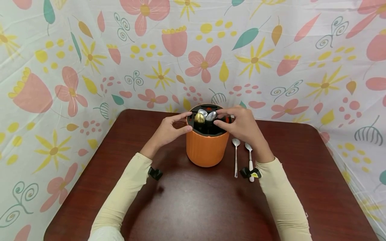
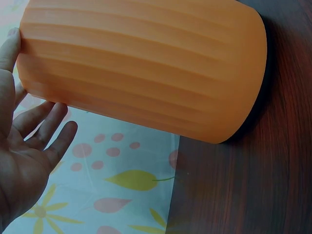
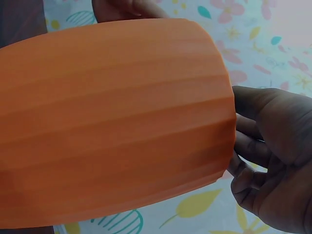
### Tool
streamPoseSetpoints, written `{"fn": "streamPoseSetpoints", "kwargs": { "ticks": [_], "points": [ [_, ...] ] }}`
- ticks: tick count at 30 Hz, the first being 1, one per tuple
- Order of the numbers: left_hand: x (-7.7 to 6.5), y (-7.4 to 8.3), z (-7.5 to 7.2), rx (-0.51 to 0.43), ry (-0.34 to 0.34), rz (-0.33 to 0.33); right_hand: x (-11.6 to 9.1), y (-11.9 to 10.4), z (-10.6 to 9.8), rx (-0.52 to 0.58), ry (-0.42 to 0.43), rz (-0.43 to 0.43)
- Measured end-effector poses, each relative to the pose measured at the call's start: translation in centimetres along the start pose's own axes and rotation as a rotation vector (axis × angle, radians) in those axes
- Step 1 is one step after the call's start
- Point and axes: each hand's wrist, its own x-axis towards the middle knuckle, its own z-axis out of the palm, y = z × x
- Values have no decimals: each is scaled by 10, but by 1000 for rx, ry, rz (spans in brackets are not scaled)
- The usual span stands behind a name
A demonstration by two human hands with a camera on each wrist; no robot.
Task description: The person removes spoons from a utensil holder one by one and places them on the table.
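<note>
An orange ribbed utensil holder [image 1: 206, 150] with a black divided top stands upright on the table. Inside it, a gold spoon [image 1: 199, 117] and two silver spoons stand bowl up; the rear silver spoon [image 1: 202, 112] is partly covered. My right hand [image 1: 241, 122] reaches over the rim, thumb and fingers at the front silver spoon [image 1: 211, 116], seemingly pinching it. In the right wrist view the holder's wall hides those fingertips. My left hand [image 1: 169, 130] touches the left side of the rim with its thumb and fingers extended, spread in the left wrist view.
Two more spoons lie right of the holder: an all-metal spoon [image 1: 236, 157] and a white-handled spoon [image 1: 250, 155], partly beside the right wrist. The dark wooden table [image 1: 187, 207] meets a flower-printed cloth [image 1: 208, 43] at the back and sides.
</note>
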Motion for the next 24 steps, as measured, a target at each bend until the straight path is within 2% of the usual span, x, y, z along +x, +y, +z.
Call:
{"fn": "streamPoseSetpoints", "kwargs": {
  "ticks": [10,19,24],
  "points": [
    [0,-2,1,2,8,34,4,-3,6,-10,-34,-8],
    [0,-2,0,-3,12,42,5,-9,10,-23,-13,-48],
    [0,-2,0,-8,8,40,5,-11,12,-27,-4,-43]
  ]
}}
